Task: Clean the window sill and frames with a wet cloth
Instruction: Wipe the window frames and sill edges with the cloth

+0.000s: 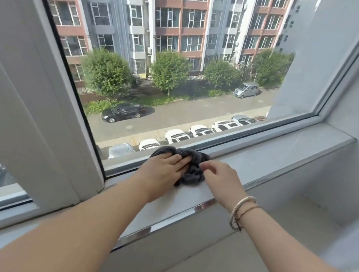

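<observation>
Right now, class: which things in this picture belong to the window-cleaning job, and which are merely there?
Part of the job:
- dark cloth
- window sill
- window frame
- left hand, pressing the cloth
- right hand, touching the cloth

Merely there:
- bracelets on the right wrist
- black car outside
- trees

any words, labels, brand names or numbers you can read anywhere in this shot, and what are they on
None can be read.
Dark cloth, under the left hand and beside the right hand: no tag or label shows.
Window sill and window frame: plain, no marking.
Bracelets: no engraving legible.
Parked cars and grey van outside: plates and badges too small and blurred to read.
</observation>
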`<action>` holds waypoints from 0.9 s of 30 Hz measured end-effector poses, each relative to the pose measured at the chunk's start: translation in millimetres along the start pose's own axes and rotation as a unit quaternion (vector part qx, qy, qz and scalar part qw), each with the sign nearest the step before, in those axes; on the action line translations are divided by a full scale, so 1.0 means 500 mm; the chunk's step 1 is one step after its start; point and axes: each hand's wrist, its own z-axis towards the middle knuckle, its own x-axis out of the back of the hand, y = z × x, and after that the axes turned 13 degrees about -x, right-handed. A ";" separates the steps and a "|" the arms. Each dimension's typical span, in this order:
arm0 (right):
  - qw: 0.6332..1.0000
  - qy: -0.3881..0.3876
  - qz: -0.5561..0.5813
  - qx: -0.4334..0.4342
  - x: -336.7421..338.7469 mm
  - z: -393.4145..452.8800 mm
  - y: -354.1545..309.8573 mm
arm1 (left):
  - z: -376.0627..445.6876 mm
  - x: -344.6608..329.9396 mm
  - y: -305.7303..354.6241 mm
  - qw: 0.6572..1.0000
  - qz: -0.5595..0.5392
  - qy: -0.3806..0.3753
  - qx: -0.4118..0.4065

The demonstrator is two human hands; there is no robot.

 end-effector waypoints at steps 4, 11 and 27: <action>0.999 -0.006 0.028 -0.045 0.041 0.037 0.007 | 0.111 0.013 -0.003 1.000 0.012 0.003 -0.009; 0.992 0.030 0.083 -0.095 0.090 0.109 0.038 | 0.248 0.047 -0.010 0.999 0.023 0.014 -0.032; 0.976 -0.008 0.188 -0.111 0.025 0.109 0.041 | 0.132 0.012 0.005 0.995 -0.092 0.033 -0.003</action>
